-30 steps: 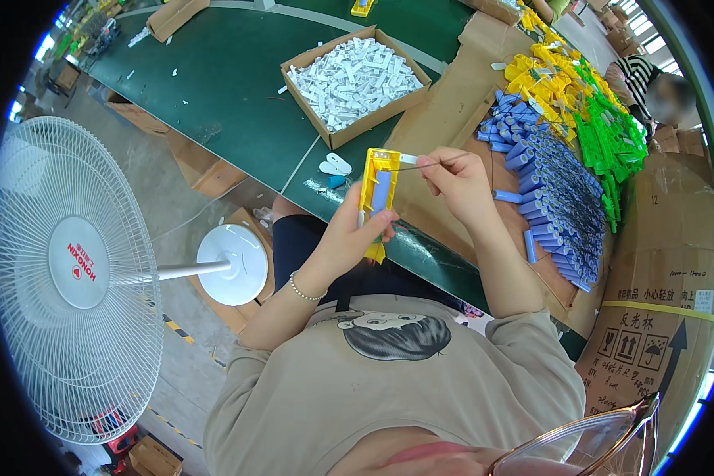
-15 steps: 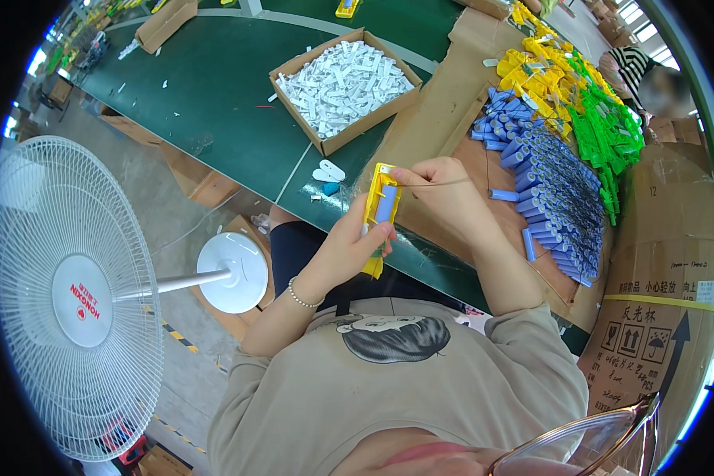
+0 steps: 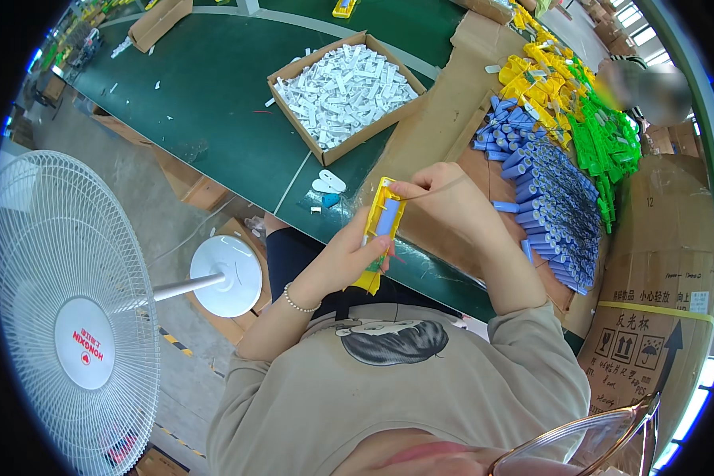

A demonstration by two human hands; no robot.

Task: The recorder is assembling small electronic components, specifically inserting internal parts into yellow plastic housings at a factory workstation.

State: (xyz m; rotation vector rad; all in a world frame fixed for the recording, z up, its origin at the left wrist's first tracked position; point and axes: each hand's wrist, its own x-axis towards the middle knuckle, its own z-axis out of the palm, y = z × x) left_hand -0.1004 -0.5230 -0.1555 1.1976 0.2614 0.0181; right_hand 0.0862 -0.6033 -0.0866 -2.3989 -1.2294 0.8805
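My left hand is closed around a yellow plastic housing, its thumb across the lower half. A blue cylindrical battery lies inside the tilted housing, and a bit of green shows below the thumb. At the upper end, beside a small white piece, the thumb and curled fingers of my right hand pinch a thin dark wire. The wire runs back over that hand; its exact contact with the fingertips is partly hidden. A short reddish wire sticks out near the left thumb.
A cardboard box of white plastic parts stands on the green table. Rows of blue batteries, yellow housings and green parts lie on cardboard at right. A fan stands left; another person is beyond.
Both hands and the housing have shifted slightly downward in the picture. The reddish wire now shows beside the left thumb. The person beyond has moved a little.
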